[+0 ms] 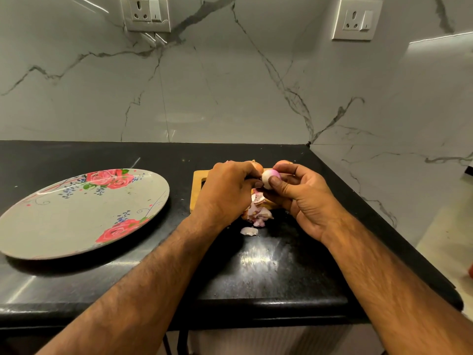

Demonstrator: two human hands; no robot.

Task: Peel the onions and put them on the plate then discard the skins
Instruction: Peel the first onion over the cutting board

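Observation:
A small peeled onion [268, 177], white with a pink top, is pinched between the fingers of my right hand [304, 198] above a wooden cutting board [197, 180]. My left hand [225, 193] touches the same onion from the left, fingers curled at it. Behind the hands, two unpeeled brown onions [258, 165] [282, 163] peek out on the board. Pink and white onion skins [257, 212] lie in a pile under the hands, with one loose piece [249, 231] on the counter. The grey plate [51, 226] with red roses lies to the left with nothing on it.
The black stone counter [268, 265] meets a marble wall behind and ends in a corner at the right. Two wall sockets [144, 12] [357, 20] hang high on the wall. The counter's front edge runs just below my forearms.

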